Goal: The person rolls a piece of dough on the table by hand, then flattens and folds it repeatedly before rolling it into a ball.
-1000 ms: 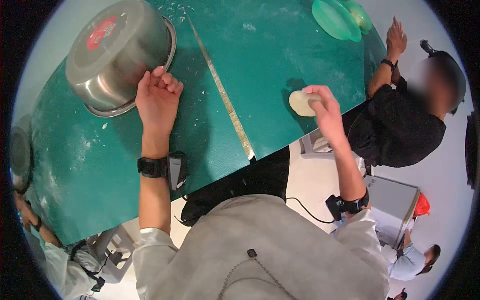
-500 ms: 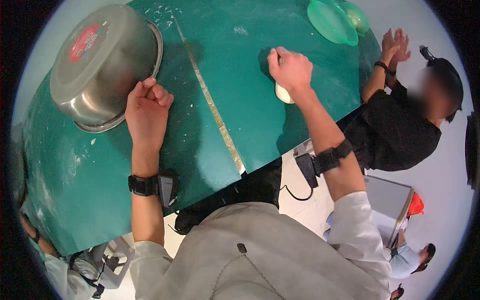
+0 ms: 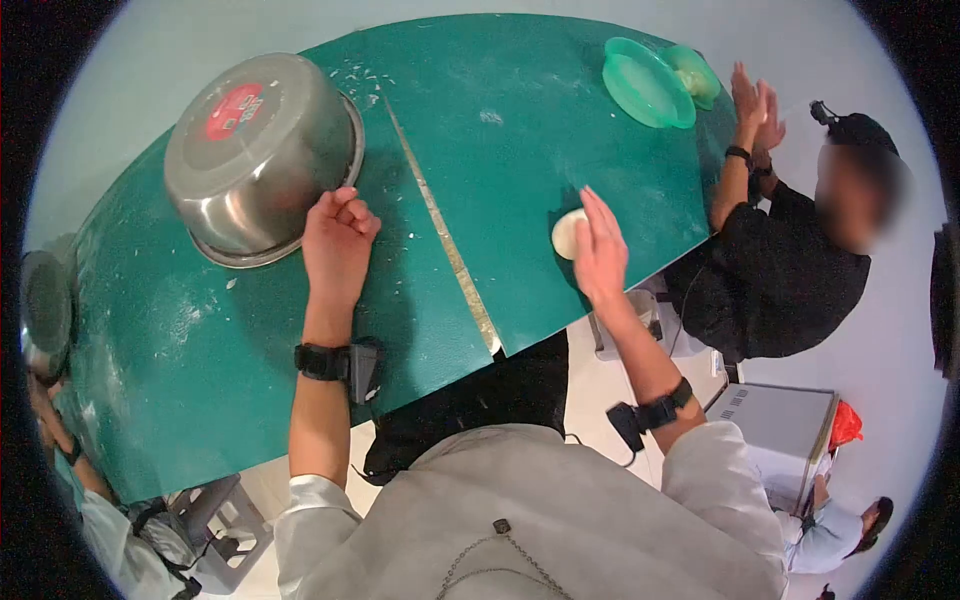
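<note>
A round piece of pale dough (image 3: 569, 235) sits on the green tabletop, partly hidden by my right hand (image 3: 603, 245). That hand is open, held edge-on with its fingers stretched out along the dough's right side. My left hand (image 3: 341, 235) is palm up with loosely curled fingers, closed on nothing visible. Its fingertips are right at the rim of an upside-down metal basin (image 3: 265, 160) with a red label on its base.
A green plastic bowl (image 3: 648, 85) and a smaller green container (image 3: 695, 75) stand at the far right. A pale strip (image 3: 440, 215) crosses the floury table (image 3: 530, 150). A person in black (image 3: 790, 270) is at the right; another metal bowl (image 3: 47, 310) is at the left edge.
My right hand has gone from curled over the dough to stretched out beside it, showing the dough's round top. The view has shifted; my left hand stays by the basin's rim.
</note>
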`<state>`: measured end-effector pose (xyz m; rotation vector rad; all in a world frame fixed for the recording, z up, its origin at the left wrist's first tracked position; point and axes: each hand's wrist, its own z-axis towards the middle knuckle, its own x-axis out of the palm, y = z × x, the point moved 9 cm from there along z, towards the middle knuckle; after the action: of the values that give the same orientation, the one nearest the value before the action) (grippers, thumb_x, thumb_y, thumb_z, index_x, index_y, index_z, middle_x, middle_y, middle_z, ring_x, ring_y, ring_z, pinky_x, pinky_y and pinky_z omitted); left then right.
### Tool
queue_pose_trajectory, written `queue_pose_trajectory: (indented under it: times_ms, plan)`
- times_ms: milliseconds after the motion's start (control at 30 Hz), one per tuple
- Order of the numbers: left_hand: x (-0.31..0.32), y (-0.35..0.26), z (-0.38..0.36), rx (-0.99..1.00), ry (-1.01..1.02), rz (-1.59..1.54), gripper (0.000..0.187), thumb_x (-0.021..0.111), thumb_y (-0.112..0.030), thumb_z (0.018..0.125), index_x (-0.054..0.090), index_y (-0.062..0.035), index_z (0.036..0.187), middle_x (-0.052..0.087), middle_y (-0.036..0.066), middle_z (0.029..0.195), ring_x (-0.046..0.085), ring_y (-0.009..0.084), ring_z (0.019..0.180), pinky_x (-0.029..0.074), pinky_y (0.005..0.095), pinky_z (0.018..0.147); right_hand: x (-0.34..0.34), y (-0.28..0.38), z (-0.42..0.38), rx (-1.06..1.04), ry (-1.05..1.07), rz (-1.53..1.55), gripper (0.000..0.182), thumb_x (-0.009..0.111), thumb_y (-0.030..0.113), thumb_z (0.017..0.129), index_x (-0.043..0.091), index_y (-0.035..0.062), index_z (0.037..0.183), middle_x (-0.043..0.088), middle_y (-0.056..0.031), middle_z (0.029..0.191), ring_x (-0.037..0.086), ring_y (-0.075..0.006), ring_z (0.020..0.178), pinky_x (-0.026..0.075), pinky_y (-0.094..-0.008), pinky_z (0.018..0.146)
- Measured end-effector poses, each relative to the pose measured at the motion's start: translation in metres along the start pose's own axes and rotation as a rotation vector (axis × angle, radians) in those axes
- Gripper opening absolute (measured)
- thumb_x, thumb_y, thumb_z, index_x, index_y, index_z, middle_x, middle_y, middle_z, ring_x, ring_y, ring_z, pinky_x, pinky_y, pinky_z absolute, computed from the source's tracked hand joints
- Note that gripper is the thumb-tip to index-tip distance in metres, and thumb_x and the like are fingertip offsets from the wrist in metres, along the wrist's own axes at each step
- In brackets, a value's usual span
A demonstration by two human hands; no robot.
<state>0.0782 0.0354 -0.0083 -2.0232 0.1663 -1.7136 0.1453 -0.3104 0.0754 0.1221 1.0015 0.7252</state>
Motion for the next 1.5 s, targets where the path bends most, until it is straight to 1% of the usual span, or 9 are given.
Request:
queue_pose_trajectory:
  times_ms: [100, 200, 367, 567, 833, 1167, 1400, 1467, 1500]
  plan:
    - [0.000, 0.001, 0.000, -0.004, -0.027, 0.001, 0.023, 0.049, -0.022, 0.100, 0.064, -0.0041, 0.099, 0.059, 0.005, 0.075, 0.049, 0.0172, 0.069, 0.040, 0.0306, 0.070, -0.011, -0.023, -0.005, 0.215, 0.218, 0.158, 0.033, 0.051, 0.027, 0.097, 0.066, 0.0019, 0.113, 0.064, -0.0141, 0.124, 0.055, -0.0346, 0.122, 0.041, -0.0456, 0.102]
    - [0.001, 0.000, 0.000, -0.002, -0.004, 0.025, 0.023, 0.050, -0.023, 0.100, 0.063, -0.0042, 0.098, 0.059, 0.005, 0.075, 0.049, 0.0169, 0.069, 0.040, 0.0304, 0.069, 0.000, -0.035, -0.004, 0.382, 0.530, -0.183, 0.029, 0.052, 0.026, 0.097, 0.064, 0.0008, 0.107, 0.067, -0.0150, 0.110, 0.058, -0.0333, 0.113, 0.044, -0.0449, 0.096]
    - [0.003, 0.001, -0.002, 0.000, -0.024, 0.031, 0.024, 0.050, -0.023, 0.100, 0.063, -0.0031, 0.096, 0.057, 0.005, 0.074, 0.049, 0.0159, 0.071, 0.040, 0.0310, 0.068, 0.007, 0.035, 0.012, -0.184, 0.185, -0.178, 0.036, 0.058, 0.035, 0.092, 0.061, 0.0051, 0.112, 0.060, -0.0156, 0.118, 0.054, -0.0337, 0.114, 0.039, -0.0470, 0.098]
    - [0.007, 0.003, -0.002, -0.012, -0.052, 0.076, 0.022, 0.051, -0.024, 0.099, 0.062, -0.0047, 0.097, 0.054, 0.004, 0.072, 0.047, 0.0165, 0.068, 0.038, 0.0308, 0.068, 0.036, 0.081, 0.019, -0.414, 0.371, -0.388, 0.056, 0.059, 0.045, 0.090, 0.055, 0.0048, 0.129, 0.051, -0.0187, 0.136, 0.045, -0.0381, 0.128, 0.032, -0.0532, 0.107]
    - [0.013, 0.005, 0.000, -0.007, -0.038, 0.163, 0.022, 0.050, -0.023, 0.099, 0.062, -0.0049, 0.098, 0.054, 0.004, 0.073, 0.047, 0.0165, 0.067, 0.038, 0.0301, 0.067, 0.098, 0.041, 0.100, -0.229, 0.190, -0.344, 0.051, 0.055, 0.042, 0.094, 0.056, 0.0062, 0.130, 0.052, -0.0180, 0.137, 0.046, -0.0361, 0.128, 0.031, -0.0504, 0.110]
    - [0.008, 0.004, -0.001, 0.021, -0.026, 0.172, 0.021, 0.051, -0.021, 0.098, 0.062, -0.0038, 0.099, 0.056, 0.005, 0.074, 0.049, 0.0164, 0.069, 0.040, 0.0305, 0.068, 0.047, 0.026, 0.069, -0.097, -0.094, -0.232, 0.033, 0.050, 0.030, 0.097, 0.067, 0.0081, 0.115, 0.058, -0.0156, 0.130, 0.050, -0.0324, 0.124, 0.033, -0.0466, 0.107]
    - [0.003, 0.007, 0.001, 0.014, 0.010, 0.180, 0.025, 0.048, -0.024, 0.100, 0.061, -0.0021, 0.099, 0.056, 0.005, 0.076, 0.050, 0.0162, 0.073, 0.041, 0.0308, 0.070, 0.027, 0.042, 0.001, -0.131, 0.197, -0.262, 0.045, 0.050, 0.032, 0.097, 0.059, 0.0036, 0.130, 0.050, -0.0189, 0.143, 0.044, -0.0364, 0.134, 0.029, -0.0505, 0.114]
    - [0.003, 0.007, -0.001, 0.010, -0.003, 0.173, 0.025, 0.047, -0.023, 0.100, 0.061, -0.0021, 0.099, 0.056, 0.005, 0.077, 0.050, 0.0162, 0.073, 0.041, 0.0308, 0.070, 0.013, 0.054, -0.017, -0.191, 0.303, -0.202, 0.043, 0.054, 0.028, 0.095, 0.060, 0.0027, 0.130, 0.052, -0.0180, 0.142, 0.048, -0.0364, 0.132, 0.032, -0.0508, 0.112]
    - [0.004, 0.007, -0.001, 0.015, -0.009, 0.176, 0.022, 0.049, -0.023, 0.099, 0.061, -0.0038, 0.098, 0.056, 0.005, 0.075, 0.050, 0.0160, 0.071, 0.041, 0.0302, 0.069, 0.001, 0.063, -0.018, -0.239, 0.270, -0.151, 0.032, 0.060, 0.024, 0.092, 0.069, 0.0034, 0.114, 0.064, -0.0170, 0.125, 0.057, -0.0336, 0.121, 0.038, -0.0476, 0.108]
